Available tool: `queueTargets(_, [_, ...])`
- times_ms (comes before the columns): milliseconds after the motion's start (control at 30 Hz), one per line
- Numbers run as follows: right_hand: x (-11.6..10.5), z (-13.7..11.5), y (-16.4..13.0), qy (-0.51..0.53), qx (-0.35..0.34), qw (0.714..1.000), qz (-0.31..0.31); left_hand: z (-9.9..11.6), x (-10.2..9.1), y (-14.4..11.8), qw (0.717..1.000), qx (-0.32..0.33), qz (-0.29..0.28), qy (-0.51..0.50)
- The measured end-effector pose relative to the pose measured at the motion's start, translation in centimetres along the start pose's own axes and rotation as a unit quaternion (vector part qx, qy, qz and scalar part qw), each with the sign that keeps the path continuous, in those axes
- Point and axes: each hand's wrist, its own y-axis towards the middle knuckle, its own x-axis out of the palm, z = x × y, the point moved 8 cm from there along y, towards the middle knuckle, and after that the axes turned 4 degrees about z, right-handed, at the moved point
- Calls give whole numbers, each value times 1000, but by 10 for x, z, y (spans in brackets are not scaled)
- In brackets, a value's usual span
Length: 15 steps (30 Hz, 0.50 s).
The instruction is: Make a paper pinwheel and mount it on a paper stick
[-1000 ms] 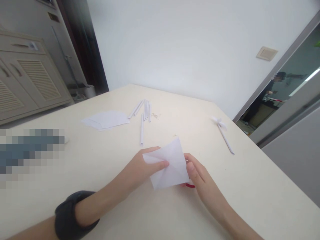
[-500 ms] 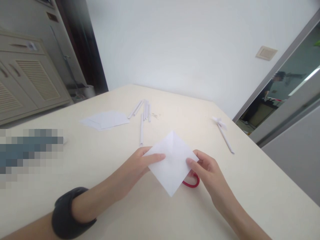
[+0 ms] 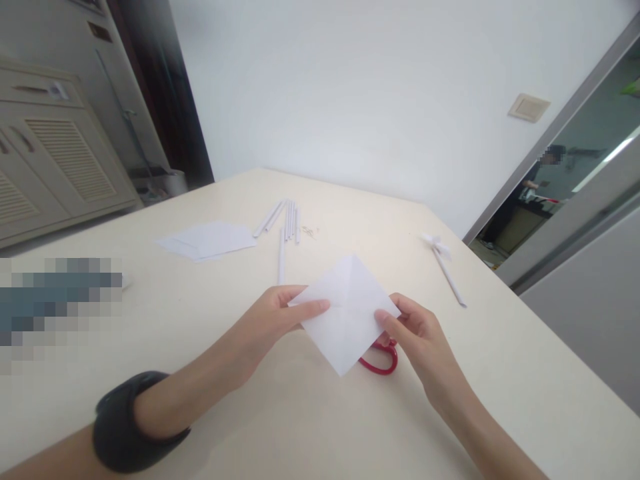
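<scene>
A square sheet of white paper [image 3: 347, 327] is held up cornerwise above the table, with creases crossing at its middle. My left hand [image 3: 283, 320] pinches its left corner, thumb on top and fingers behind. At the right corner, my right hand [image 3: 413, 327] grips it the same way. Below the sheet and close to my right hand lies a pair of scissors, of which only the red handle [image 3: 380, 363] shows; the rest is hidden by the paper and hand.
On the pale table [image 3: 260, 427], white paper sheets [image 3: 210, 241] lie at the left, beside several rolled paper tubes [image 3: 290, 220]. A paper pinwheel on a stick [image 3: 447, 273] lies at the right. A pixelated patch covers the left edge. Through the right doorway a person [image 3: 535, 180] stands.
Both hands keep hold of the paper, which has tilted slightly, its lower corner rising. The scissors' red handle shows a little more. The view has shifted slightly.
</scene>
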Motion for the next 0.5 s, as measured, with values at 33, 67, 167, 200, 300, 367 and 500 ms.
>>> queueTargets(33, [-1, -1, 0, 1, -3, 1000, 4, 0, -1, 1, 1000, 6, 2, 6])
queueTargets(67, [-3, -2, 0, 4, -6, 1000, 10, 2, -3, 2, 1000, 15, 10, 16])
queueTargets(167, [-9, 0, 2, 11, -1, 1000, 21, 9, -10, 3, 995, 48, 50, 74])
queueTargets(200, [-10, 2, 3, 15, 4, 1000, 19, 11, -12, 3, 992, 56, 60, 92])
queueTargets(300, [-10, 6, 5, 44, 5, 999, 8, 13, -11, 3, 992, 62, 51, 99])
queueTargets(367, [-8, 6, 6, 78, 2, 997, 0, 12, -9, 2, 993, 58, 44, 96])
queueTargets(500, [-1, 1, 5, 150, 19, 988, -33, 14, -9, 2, 991, 53, 55, 112])
